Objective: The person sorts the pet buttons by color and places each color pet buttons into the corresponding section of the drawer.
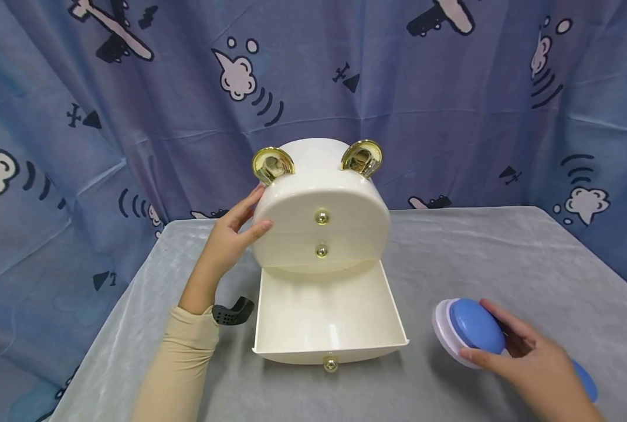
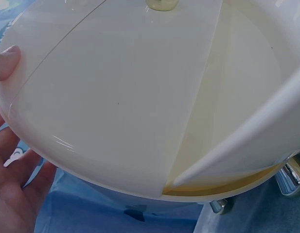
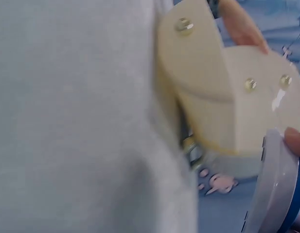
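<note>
A white rounded drawer box point(image 1: 321, 193) with gold ears stands at the middle of the table, its bottom drawer point(image 1: 329, 316) pulled out with nothing inside. My left hand point(image 1: 234, 228) rests against the box's left side, thumb on the front face and fingers along the side. In the left wrist view, the thumb point(image 2: 6, 63) touches the white front. To the right of the drawer, my right hand point(image 1: 535, 357) grips a round blue-and-white object point(image 1: 474, 325), tilted above the table. Its white rim point(image 3: 273, 184) shows in the right wrist view; its exact kind is unclear.
Another blue object point(image 1: 585, 381) lies partly hidden behind my right wrist. A grey cloth covers the table point(image 1: 482, 252). Behind it hangs a blue patterned curtain point(image 1: 313, 76). A black band point(image 1: 234, 312) sits at my left wrist, near the drawer's left wall.
</note>
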### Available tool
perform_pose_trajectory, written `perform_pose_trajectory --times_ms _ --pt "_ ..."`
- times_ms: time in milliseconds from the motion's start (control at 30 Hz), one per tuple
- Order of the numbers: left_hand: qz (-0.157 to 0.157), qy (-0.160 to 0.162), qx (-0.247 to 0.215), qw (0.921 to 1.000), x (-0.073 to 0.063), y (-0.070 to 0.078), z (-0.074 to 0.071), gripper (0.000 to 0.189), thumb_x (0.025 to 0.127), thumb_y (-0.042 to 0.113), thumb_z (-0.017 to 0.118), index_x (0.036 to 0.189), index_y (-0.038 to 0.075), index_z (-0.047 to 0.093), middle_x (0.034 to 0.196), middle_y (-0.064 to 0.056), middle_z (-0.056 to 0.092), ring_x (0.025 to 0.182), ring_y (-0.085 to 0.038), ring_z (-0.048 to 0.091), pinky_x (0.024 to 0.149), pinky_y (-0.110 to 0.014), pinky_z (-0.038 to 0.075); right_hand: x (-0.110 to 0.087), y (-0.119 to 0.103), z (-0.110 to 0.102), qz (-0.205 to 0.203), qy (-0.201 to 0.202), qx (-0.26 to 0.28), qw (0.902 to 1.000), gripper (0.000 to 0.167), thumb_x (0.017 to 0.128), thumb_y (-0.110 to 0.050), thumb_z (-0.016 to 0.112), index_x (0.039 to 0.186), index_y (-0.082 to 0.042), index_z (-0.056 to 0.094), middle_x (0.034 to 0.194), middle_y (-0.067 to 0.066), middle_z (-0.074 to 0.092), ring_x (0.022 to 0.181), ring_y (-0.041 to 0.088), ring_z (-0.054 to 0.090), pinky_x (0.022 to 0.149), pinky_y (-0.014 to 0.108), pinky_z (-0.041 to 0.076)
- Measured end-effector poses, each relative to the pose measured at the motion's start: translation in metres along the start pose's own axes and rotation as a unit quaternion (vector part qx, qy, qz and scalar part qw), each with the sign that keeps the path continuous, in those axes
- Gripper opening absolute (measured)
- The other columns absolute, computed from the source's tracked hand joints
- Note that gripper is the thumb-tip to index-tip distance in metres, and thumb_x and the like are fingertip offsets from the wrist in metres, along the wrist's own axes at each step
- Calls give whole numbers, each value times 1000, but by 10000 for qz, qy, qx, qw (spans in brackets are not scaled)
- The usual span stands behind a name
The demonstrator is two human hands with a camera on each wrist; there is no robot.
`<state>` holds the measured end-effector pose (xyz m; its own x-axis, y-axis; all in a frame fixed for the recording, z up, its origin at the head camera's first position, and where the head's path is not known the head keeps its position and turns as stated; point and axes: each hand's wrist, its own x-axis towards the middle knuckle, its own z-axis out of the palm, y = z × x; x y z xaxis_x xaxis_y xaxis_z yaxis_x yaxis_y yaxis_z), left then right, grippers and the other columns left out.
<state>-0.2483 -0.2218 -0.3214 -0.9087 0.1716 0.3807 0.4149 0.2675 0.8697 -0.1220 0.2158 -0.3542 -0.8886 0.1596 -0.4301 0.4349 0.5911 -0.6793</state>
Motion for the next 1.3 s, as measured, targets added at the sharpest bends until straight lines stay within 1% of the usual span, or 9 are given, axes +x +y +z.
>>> perform_pose_trajectory --times_ms 233,333,433,467,567,667,833,1100,1300 --pt "-35 -84 -16 10000 1 0 1 62 95 23 69 151 30 43 164 9 29 150 -15 32 122 -44 32 -5 -42 5 -735 -80 448 9963 109 79 -49 82 161 -23 16 167 16 15 149 42 26 115 60 32" --pt "-3 -85 -14 10000 1 1 1 62 95 23 69 151 30 43 163 11 30 150 -15 32 123 -44 31 -7 -56 13 -1187 -80 435 9919 101 79 -43 84 159 -21 26 165 17 24 148 40 32 113 50 41" --pt "38 -74 5 10000 1 1 1 62 95 24 69 151 29 43 162 14 31 150 -14 31 123 -45 30 -5 -66 24 -1750 -62 594 9827 93 79 -35 85 156 -19 36 160 16 34 142 30 44 102 22 51" --pt "44 -71 7 10000 1 1 1 62 95 24 69 151 29 43 162 15 31 150 -13 31 123 -45 30 -4 -70 28 -1908 -89 705 9790 91 79 -32 86 155 -18 38 159 16 36 141 27 46 97 13 50" --pt "70 -54 1 10000 1 1 1 61 95 23 69 151 29 44 161 16 31 150 -12 31 123 -45 30 -3 -80 39 -2275 -214 941 9690 87 77 -27 87 151 -17 44 156 12 42 138 23 48 86 0 42" --pt "87 -42 -40 9999 0 1 1 61 95 21 69 151 28 44 161 15 32 149 -13 32 123 -45 31 -3 -92 50 -2368 -418 1003 9655 87 75 -27 88 150 -16 45 156 11 43 141 29 46 96 10 45" --pt "125 -24 -69 9999 0 0 1 62 95 18 69 151 26 44 162 13 32 150 -15 32 123 -47 30 2 -108 65 -2415 -580 1067 9628 86 74 -26 89 148 -14 48 154 11 46 139 31 48 108 31 45" --pt "46 -38 -16 10000 1 2 0 61 95 22 69 150 30 45 160 17 33 149 -10 33 123 -41 32 11 -118 84 -2631 -655 999 9573 83 71 -23 91 143 -8 53 147 16 54 132 34 55 109 44 48" --pt "35 -31 4 10000 1 1 -1 61 95 22 69 150 31 45 160 17 33 149 -10 32 123 -39 31 16 -124 98 -2602 -756 1012 9572 82 69 -20 91 141 -7 56 142 16 58 130 33 57 107 44 49"
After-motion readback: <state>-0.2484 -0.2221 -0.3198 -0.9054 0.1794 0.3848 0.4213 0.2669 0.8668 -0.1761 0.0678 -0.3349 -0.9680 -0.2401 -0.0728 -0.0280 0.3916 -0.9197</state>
